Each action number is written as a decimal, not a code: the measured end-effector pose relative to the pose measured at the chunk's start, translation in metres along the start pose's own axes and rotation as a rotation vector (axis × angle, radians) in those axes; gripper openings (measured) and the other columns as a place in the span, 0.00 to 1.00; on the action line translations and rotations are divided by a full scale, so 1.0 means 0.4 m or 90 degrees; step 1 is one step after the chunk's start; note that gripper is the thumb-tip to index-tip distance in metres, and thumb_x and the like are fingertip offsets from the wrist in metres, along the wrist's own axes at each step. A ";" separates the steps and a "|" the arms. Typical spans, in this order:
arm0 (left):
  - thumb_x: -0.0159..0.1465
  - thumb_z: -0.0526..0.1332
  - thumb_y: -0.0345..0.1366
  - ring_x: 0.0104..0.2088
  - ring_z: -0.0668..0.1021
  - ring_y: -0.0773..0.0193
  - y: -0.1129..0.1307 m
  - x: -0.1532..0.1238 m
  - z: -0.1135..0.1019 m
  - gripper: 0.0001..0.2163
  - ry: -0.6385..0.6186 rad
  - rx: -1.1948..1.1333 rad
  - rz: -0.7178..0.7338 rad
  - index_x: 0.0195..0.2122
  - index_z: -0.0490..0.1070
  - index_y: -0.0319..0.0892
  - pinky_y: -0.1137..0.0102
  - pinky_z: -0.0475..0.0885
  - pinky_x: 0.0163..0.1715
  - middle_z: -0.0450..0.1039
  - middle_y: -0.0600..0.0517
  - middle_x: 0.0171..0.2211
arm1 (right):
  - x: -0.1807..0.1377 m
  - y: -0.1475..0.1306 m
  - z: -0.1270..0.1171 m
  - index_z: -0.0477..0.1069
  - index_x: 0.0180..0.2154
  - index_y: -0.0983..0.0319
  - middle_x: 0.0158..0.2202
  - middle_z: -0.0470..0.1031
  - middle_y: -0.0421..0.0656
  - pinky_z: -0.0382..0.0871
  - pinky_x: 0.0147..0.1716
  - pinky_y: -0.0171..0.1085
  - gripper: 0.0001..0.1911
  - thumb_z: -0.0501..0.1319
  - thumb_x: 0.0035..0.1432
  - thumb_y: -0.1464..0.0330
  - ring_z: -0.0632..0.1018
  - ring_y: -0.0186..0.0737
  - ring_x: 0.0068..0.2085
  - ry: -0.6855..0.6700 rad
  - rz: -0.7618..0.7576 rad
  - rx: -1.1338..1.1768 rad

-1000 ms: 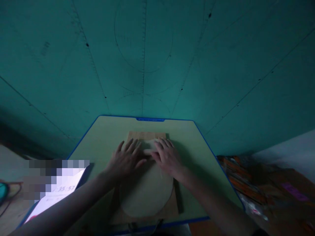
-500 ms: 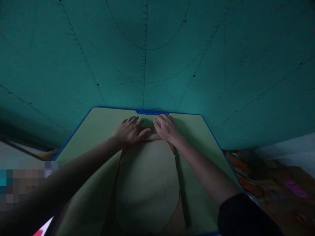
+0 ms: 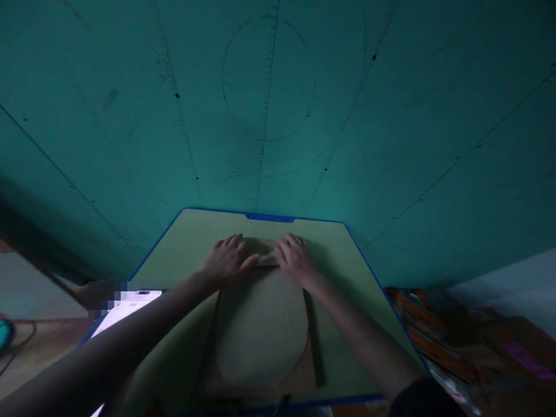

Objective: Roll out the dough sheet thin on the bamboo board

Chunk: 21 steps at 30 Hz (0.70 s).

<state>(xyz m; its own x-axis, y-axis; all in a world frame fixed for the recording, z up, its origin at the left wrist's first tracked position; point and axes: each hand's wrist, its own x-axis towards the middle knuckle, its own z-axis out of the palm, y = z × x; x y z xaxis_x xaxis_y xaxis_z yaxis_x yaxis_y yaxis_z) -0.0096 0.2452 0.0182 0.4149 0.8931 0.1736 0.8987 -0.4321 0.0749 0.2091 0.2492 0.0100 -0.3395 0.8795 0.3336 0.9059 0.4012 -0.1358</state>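
A large, pale, rounded sheet that looks like dough (image 3: 263,330) lies flat on a brown wooden board (image 3: 304,376). Across its far end sits a pale bar (image 3: 268,260), apparently a rolling pin; its ends are hidden under the hands. My left hand (image 3: 228,260) rests palm down on the bar's left part, fingers stretched forward and thumb pointing inward. On the right part lies my right hand (image 3: 297,260), also palm down with fingers extended. Both hands are open and press from above rather than wrap round it. The picture is dim.
Under the board is a pale yellow-green tabletop (image 3: 347,278) with a blue rim, against a green wall (image 3: 278,116) marked with lines and circles. A bright white flat thing (image 3: 130,310) is at the left edge. Cardboard-like orange-brown items (image 3: 434,330) lie low on the right.
The camera view has shifted, showing more of the table's near edge. Both hands and the bar have come slightly back from the table's far edge; the board's far end shows more.
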 end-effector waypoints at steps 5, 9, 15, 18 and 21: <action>0.71 0.55 0.46 0.61 0.73 0.45 0.051 -0.195 -0.019 0.24 0.048 0.000 0.135 0.62 0.66 0.38 0.52 0.70 0.59 0.71 0.38 0.61 | -0.190 -0.054 -0.040 0.71 0.59 0.62 0.62 0.73 0.51 0.62 0.65 0.53 0.20 0.51 0.71 0.66 0.70 0.49 0.64 0.010 -0.088 0.061; 0.68 0.55 0.38 0.61 0.74 0.48 0.108 -0.343 -0.062 0.26 0.084 -0.023 0.194 0.68 0.60 0.44 0.52 0.72 0.58 0.72 0.42 0.62 | -0.292 -0.088 -0.099 0.72 0.58 0.57 0.57 0.76 0.50 0.71 0.58 0.53 0.20 0.55 0.68 0.67 0.74 0.51 0.58 0.020 -0.061 0.125; 0.67 0.57 0.49 0.65 0.70 0.43 0.195 -0.411 -0.053 0.34 0.135 0.011 0.163 0.70 0.56 0.38 0.49 0.71 0.57 0.65 0.37 0.66 | -0.329 -0.107 -0.109 0.74 0.54 0.57 0.54 0.77 0.51 0.75 0.53 0.51 0.18 0.52 0.69 0.66 0.76 0.50 0.56 0.052 -0.049 0.132; 0.67 0.56 0.57 0.65 0.68 0.40 0.207 -0.382 -0.002 0.35 0.150 0.051 0.153 0.67 0.62 0.36 0.47 0.66 0.60 0.66 0.35 0.65 | -0.330 -0.115 -0.085 0.72 0.57 0.59 0.58 0.75 0.52 0.70 0.58 0.54 0.19 0.51 0.70 0.65 0.74 0.51 0.59 0.015 -0.084 0.094; 0.69 0.52 0.58 0.69 0.63 0.41 0.194 -0.336 0.025 0.34 0.144 0.053 0.128 0.67 0.62 0.37 0.47 0.57 0.66 0.63 0.37 0.67 | -0.312 -0.113 -0.071 0.70 0.60 0.59 0.63 0.70 0.52 0.63 0.64 0.58 0.22 0.52 0.69 0.62 0.69 0.53 0.64 -0.011 -0.113 0.049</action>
<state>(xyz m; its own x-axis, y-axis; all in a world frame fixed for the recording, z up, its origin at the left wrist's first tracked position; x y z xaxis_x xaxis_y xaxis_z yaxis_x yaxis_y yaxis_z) 0.0057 0.0930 -0.0089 0.5513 0.7365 0.3920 0.8147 -0.5765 -0.0626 0.2177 0.1142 0.0011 -0.4975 0.7967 0.3432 0.8094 0.5686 -0.1466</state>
